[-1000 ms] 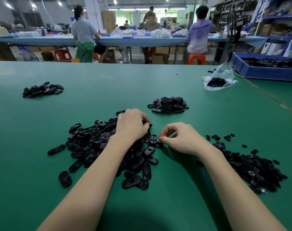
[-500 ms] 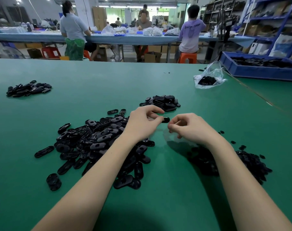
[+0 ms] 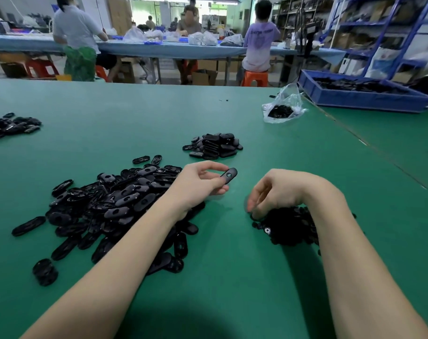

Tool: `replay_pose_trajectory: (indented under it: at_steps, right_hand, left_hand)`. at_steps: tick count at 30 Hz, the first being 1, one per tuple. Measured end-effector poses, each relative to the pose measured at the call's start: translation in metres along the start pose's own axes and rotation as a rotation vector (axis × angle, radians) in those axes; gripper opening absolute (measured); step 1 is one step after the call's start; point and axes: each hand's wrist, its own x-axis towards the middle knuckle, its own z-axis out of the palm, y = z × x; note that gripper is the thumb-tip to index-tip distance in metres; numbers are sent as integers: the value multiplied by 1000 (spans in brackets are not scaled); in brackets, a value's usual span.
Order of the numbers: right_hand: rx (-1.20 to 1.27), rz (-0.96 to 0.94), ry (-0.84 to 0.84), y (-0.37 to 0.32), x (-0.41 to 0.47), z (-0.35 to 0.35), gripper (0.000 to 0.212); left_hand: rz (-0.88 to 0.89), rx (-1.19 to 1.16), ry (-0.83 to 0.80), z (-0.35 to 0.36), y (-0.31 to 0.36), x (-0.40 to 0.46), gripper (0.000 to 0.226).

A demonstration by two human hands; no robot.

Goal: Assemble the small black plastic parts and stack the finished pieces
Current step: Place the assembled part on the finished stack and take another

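Green table (image 3: 232, 285) underfoot of everything, stretching wide and running back to a far edge. Beyond it, blue-topped benches with seated people, blurred. On the far right, blue bin (image 3: 359, 99) with dark contents. Near its left corner, clear plastic bag (image 3: 282, 107) holding black bits.

Left of centre, big heap of oval black shells (image 3: 105, 204), loosely scattered, a few strays lying apart at its left and near edges. Far left edge, another dark pile (image 3: 10, 126), partly cut off. Past the hands, small stack of finished pieces (image 3: 214, 145), lying well apart from the big heap. Under the right wrist, mound of tiny black inserts (image 3: 291, 226), one with a pale centre showing at its near-left side.

Left hand (image 3: 198, 184) raised above the heap's right edge, thumb and fingers pinching one oval shell (image 3: 228, 175), tilted, hole facing up, clear of the table. Right hand (image 3: 279, 189) bent downward, fingers curled, tips touching the top left of the insert mound; whether anything is pinched there, cannot tell.
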Motion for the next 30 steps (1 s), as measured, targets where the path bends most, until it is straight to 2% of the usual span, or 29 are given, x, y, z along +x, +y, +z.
replay_pose_trajectory:
  at_steps: [8, 12, 18, 21, 25, 30]
  right_hand:
    - [-24, -32, 71, -1, 4, 4, 5]
    - [151, -122, 195, 2, 8, 4, 4]
    - [547, -257, 308, 1, 9, 6, 8]
    - [659, -309, 369, -2, 8, 7, 6]
    - [615, -333, 537, -8, 10, 9, 6]
    - [556, -301, 533, -15, 16, 18, 9]
  left_hand:
    - [-39, -91, 4, -2, -4, 2, 22]
    - [-56, -160, 8, -3, -2, 3, 23]
    - [-37, -103, 7, -6, 0, 4, 18]
    - [-19, -95, 13, -7, 1, 4, 16]
    - [-13, -97, 13, -6, 2, 4, 14]
    - [-7, -110, 19, -8, 2, 4, 16]
